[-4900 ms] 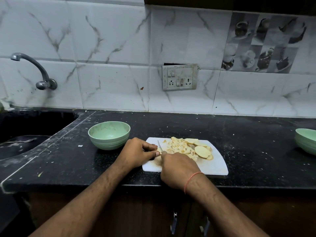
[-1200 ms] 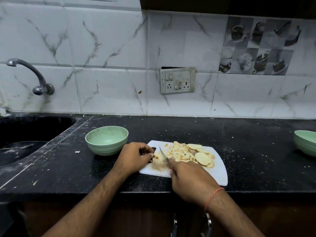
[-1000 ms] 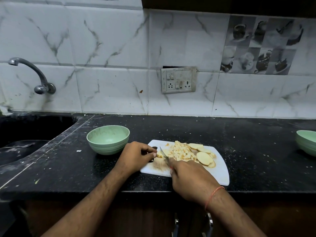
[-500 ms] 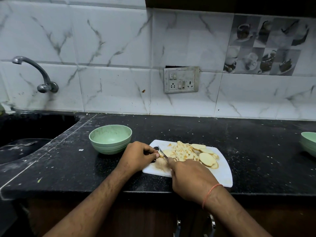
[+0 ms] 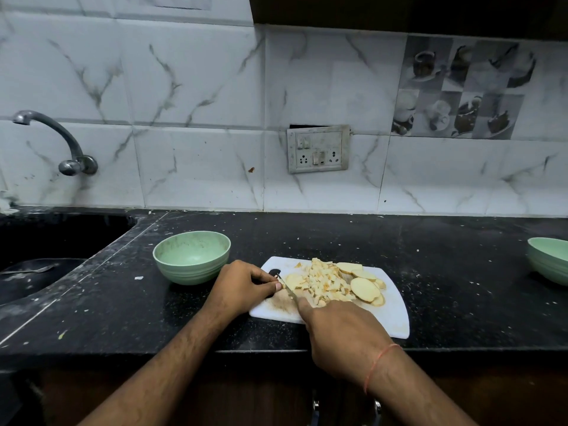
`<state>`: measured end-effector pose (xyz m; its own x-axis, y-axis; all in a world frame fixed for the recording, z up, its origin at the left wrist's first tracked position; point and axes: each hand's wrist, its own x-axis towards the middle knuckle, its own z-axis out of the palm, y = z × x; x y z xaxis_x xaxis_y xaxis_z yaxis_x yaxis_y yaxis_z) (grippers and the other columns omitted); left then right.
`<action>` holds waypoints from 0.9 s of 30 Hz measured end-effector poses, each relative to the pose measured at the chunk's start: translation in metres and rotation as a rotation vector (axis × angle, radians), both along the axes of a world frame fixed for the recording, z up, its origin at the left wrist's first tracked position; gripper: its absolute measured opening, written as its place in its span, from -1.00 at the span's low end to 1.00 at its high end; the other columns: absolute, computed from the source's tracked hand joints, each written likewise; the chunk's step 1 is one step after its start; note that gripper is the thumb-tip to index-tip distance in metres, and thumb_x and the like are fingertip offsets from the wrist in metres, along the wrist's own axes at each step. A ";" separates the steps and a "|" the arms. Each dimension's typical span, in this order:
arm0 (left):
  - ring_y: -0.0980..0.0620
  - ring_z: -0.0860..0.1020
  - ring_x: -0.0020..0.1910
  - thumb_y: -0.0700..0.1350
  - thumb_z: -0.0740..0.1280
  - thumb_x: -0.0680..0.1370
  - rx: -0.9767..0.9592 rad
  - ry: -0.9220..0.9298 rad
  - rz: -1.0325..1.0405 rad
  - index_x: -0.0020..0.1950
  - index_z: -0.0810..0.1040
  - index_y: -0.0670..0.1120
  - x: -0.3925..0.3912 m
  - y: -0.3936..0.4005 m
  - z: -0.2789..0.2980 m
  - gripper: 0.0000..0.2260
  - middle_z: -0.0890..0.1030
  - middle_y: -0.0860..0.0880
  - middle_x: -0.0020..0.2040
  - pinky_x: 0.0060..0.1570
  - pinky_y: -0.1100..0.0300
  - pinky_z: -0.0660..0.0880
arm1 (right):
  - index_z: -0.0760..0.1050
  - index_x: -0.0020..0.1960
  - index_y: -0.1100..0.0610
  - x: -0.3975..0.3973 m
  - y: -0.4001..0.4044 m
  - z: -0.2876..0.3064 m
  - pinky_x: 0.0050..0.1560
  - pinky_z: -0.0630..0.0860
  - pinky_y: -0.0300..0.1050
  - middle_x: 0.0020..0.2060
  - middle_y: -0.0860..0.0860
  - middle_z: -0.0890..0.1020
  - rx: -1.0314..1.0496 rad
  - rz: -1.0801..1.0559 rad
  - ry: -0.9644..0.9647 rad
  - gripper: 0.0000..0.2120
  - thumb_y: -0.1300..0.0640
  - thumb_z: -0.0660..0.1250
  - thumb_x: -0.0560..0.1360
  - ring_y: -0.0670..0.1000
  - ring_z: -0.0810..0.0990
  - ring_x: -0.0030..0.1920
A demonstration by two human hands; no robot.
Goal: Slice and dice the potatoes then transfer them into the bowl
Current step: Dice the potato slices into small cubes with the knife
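Two hands: both work at the near left part of the white cutting board (image 5: 395, 315), which lies flat on the black worktop (image 5: 461, 272), its near edge close to the worktop's front edge.
Right hand (image 5: 344, 330): fingers curled round the knife (image 5: 289, 289); the handle is hidden in the fist and only the thin blade shows, running up and to the left from the hand with its tip near the left thumb.
Left hand (image 5: 239, 287): fingers curled, thumb and fingertips pinched at a small potato piece (image 5: 290, 281) just beside the blade (how much of it the fingers cover cannot be told).
Diced potato (image 5: 322, 281): a loose pale-yellow heap in the middle of the board, touching the knife side on its left.
Potato slices (image 5: 364, 289): several round slices overlapping at the right of the heap, the largest lying flat in front.
Board surface: brownish smear on the bare near-left part, beside the blade.
Green bowl (image 5: 192, 256): upright on the worktop just left of the board, near the left hand; no potato shows inside.
Second green bowl (image 5: 548, 259): at the right edge of the view, well apart from the board, partly cut off.
Sink (image 5: 46, 241): dark basin to the far left, with a curved metal tap (image 5: 58, 139) on the marble-tiled wall above.
Switch plate (image 5: 318, 149): on the wall behind the board.
Wrist: a thin orange thread (image 5: 379, 362) circles the right wrist.
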<state>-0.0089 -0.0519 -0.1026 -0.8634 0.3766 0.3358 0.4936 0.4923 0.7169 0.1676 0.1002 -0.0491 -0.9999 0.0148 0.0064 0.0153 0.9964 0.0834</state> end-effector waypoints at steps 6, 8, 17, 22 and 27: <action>0.39 0.66 -0.12 0.05 0.63 0.45 -0.009 0.008 -0.003 -0.14 0.81 0.16 0.002 -0.001 0.001 -0.96 0.72 0.31 -0.20 -0.06 0.35 0.57 | 0.00 0.67 -0.11 0.014 0.026 0.004 -0.13 0.39 -0.02 -0.13 0.04 0.48 -0.043 -0.035 0.100 -0.40 0.06 0.10 0.67 0.14 0.53 0.01; 0.37 0.66 -0.11 0.06 0.63 0.46 -0.014 0.009 -0.010 -0.14 0.81 0.17 0.003 -0.002 0.001 -0.96 0.73 0.31 -0.19 -0.04 0.31 0.59 | -0.01 0.65 -0.19 0.012 0.041 0.008 -0.13 0.44 0.01 -0.14 0.01 0.51 -0.089 -0.028 0.161 -0.44 -0.01 0.06 0.69 0.12 0.54 -0.04; 0.16 0.64 -0.20 0.22 0.66 0.36 0.008 0.093 0.002 -0.06 0.76 0.14 0.005 0.000 0.000 -0.74 0.72 0.19 -0.17 -0.13 0.23 0.61 | 0.29 0.42 -0.56 -0.019 0.136 -0.025 -0.11 0.63 0.13 -0.04 0.05 0.75 -0.674 0.068 0.434 -0.59 -0.26 0.25 0.61 0.04 0.73 -0.13; 0.28 0.60 -0.10 0.37 0.58 0.36 -0.142 0.169 -0.014 0.13 0.72 0.19 0.002 0.002 0.000 -0.56 0.63 0.21 -0.05 -0.08 0.30 0.55 | 0.41 0.39 -0.48 -0.027 0.147 -0.037 0.12 0.62 0.24 0.07 -0.08 0.74 -0.778 0.119 0.452 -0.63 -0.23 0.30 0.61 0.15 0.68 0.14; 0.30 0.61 -0.14 0.32 0.57 0.42 -0.278 0.148 -0.056 0.12 0.77 0.16 -0.002 0.010 0.017 -0.63 0.69 0.19 -0.17 -0.16 0.40 0.49 | 0.41 0.38 -0.49 -0.037 0.157 -0.043 0.10 0.59 0.27 0.02 -0.07 0.75 -0.807 0.144 0.443 -0.61 -0.33 0.24 0.55 0.23 0.66 0.12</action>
<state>-0.0108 -0.0419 -0.0861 -0.7882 0.5170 0.3338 0.6143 0.6284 0.4772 0.1308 0.2568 -0.0922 -0.9011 0.0573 0.4298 -0.2481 0.7448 -0.6194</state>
